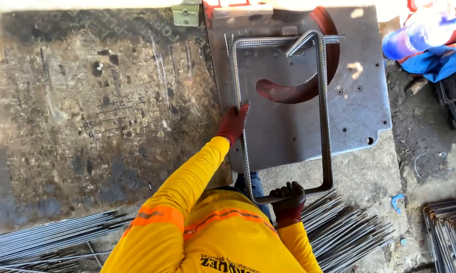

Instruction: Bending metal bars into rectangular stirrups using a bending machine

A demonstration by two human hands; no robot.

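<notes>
Scuffed, stained boards run across the table on the left, and over on the right sits the grey steel bending plate with its curved rust-red slot cut through it. Lying on that plate is the rebar stirrup, a ribbed steel bar bent round into a tall rectangle, far end up by the slot, near end hanging off the plate's edge toward my body.

Left hand, in a dark red glove, is pressed flat against the left leg of the stirrup, fingers along the bar more than wrapped round it. Right hand, gloved too, is clenched tight on the bottom bar, down near my waist.

How does it look? Corners fairly square, ribs sharp, dull grey metal, and at the top the two free ends cross over each other with one hooked tail angling inward. That overlap is the loose spot.

Now the risk, as I judge it: my left hand is only bracing, not gripping, so if the frame twists, the bar could skid off the plate edge and swing. Those crossed ends could also snag the slot and jerk the whole frame. And underfoot, straight rebar lengths lie fanned out by my right side, more bundled rods on the left — easy to roll an ankle if I step back.
</notes>
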